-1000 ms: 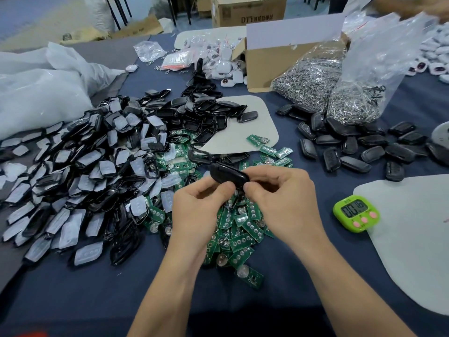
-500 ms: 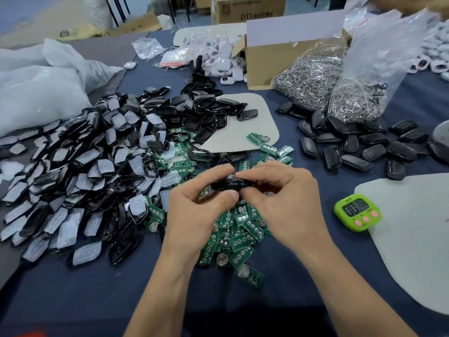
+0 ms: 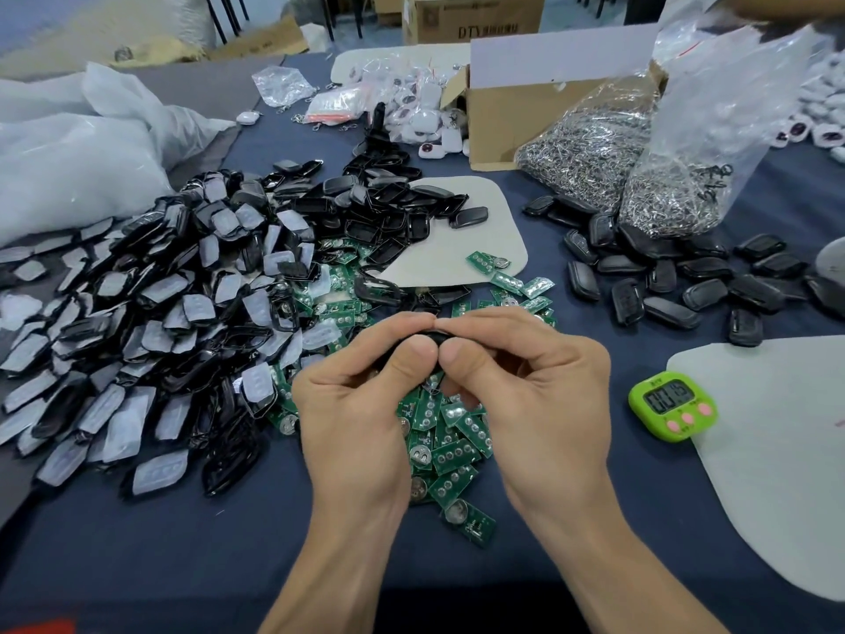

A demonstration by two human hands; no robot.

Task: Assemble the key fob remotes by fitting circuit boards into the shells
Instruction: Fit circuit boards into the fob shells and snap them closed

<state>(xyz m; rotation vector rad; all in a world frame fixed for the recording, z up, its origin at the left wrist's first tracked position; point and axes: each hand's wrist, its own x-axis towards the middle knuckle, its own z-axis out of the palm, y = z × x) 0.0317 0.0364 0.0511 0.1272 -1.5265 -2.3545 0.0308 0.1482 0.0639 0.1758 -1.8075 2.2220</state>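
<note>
Shell (image 3: 435, 334) is pinched by left hand (image 3: 361, 404) and right hand (image 3: 535, 395), both grips clenched on it, at 12 o'clock of the circuit boards (image 3: 452, 455) pile. Seating is hidden, likely partial. Thumb pressure should be spread evenly until edges are flush.

Bare forearms (image 3: 338, 565), bare left hand (image 3: 352, 418), bare right hand (image 3: 539, 404), fingers (image 3: 411, 354) with short, plain nails

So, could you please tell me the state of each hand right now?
Left hand: closed, pinching the black shell.
Right hand: closed, pinching the same shell.
</note>
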